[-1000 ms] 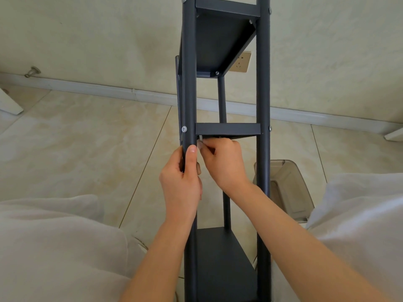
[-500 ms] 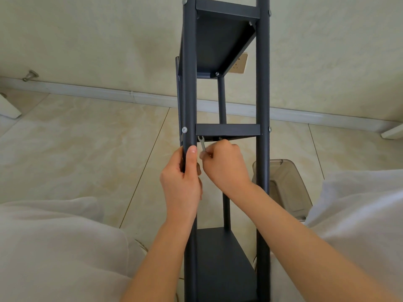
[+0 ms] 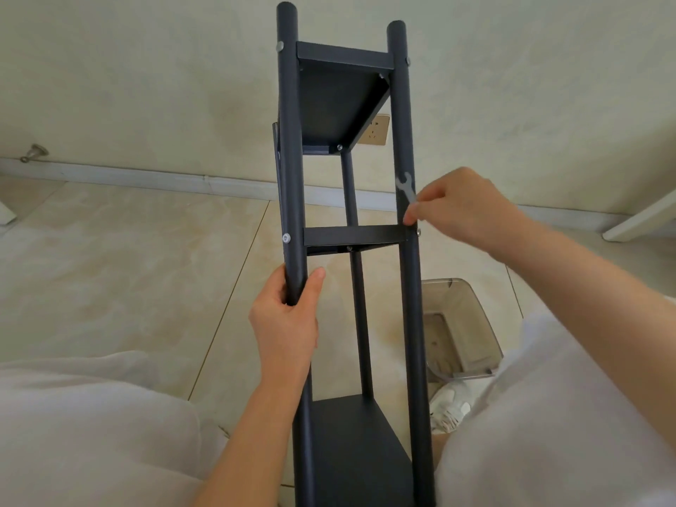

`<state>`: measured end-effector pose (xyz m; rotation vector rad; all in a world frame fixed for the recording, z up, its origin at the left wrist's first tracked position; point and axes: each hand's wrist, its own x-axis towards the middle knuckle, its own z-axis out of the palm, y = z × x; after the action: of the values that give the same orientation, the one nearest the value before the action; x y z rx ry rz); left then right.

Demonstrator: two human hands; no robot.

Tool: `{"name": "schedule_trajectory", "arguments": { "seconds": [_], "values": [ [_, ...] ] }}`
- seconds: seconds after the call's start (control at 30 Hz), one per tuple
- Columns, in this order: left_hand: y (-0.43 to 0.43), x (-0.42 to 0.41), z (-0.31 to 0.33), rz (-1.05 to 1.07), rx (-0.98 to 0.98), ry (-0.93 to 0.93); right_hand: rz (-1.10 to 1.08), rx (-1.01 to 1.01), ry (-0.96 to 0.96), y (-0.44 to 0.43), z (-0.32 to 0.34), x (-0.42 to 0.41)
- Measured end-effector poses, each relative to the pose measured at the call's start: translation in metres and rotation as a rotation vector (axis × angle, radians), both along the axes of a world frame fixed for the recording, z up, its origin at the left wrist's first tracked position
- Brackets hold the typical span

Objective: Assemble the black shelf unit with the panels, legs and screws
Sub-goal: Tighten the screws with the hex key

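Between our knees on the tiled floor, the black shelf unit (image 3: 340, 100) stands upright, with three panels already hung between its legs. Our right hand (image 3: 464, 206) has left the inner left corner under the middle panel (image 3: 351, 234), where it was working half a second ago. It has crossed to the right front leg (image 3: 411, 305). It now pinches a small silver wrench (image 3: 406, 186) between thumb and fingertips. The blurred open head of the tool points up in front of the leg, just above the screw (image 3: 418, 232) at the panel's right end. We judge the left-side fastener finished with and the right-hand one next for tightening.

Our left hand (image 3: 289, 316) has kept its grip on the left front leg (image 3: 290, 159), below that leg's own screw (image 3: 286, 237). The thumb lies on the inner side and the fingers curl round the outer, steadying the frame. Our view has tilted up, so both front leg tops now show.

The right arm reaches forward, its wrist bent in toward the leg. The left forearm rises almost straight along its tube. A clear bin (image 3: 472, 316) stands on the floor just right of the unit.
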<state>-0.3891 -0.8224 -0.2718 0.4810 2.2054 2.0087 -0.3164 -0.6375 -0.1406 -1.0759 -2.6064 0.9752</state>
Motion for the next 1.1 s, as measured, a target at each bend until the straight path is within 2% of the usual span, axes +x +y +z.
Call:
{"name": "schedule_trajectory", "arguments": {
  "seconds": [0.23, 0.33, 0.5, 0.93, 1.1],
  "values": [
    [-0.002, -0.001, -0.003, 0.024, -0.019, -0.005, 0.011, -0.455, 0.226, 0.024, -0.011, -0.021],
    [-0.002, -0.003, -0.004, 0.029, -0.022, -0.008, 0.031, -0.532, 0.293, 0.019, -0.016, -0.032],
    [-0.004, -0.008, -0.009, 0.052, -0.043, 0.021, 0.029, -0.563, 0.381, 0.017, -0.021, -0.04],
    [-0.012, -0.046, -0.004, 0.052, -0.12, 0.05, 0.19, -0.631, 0.489, 0.002, -0.01, -0.055],
    [-0.016, -0.064, -0.011, 0.115, -0.178, 0.117, 0.235, -0.652, 0.54, -0.009, -0.009, -0.065]
  ]
}}
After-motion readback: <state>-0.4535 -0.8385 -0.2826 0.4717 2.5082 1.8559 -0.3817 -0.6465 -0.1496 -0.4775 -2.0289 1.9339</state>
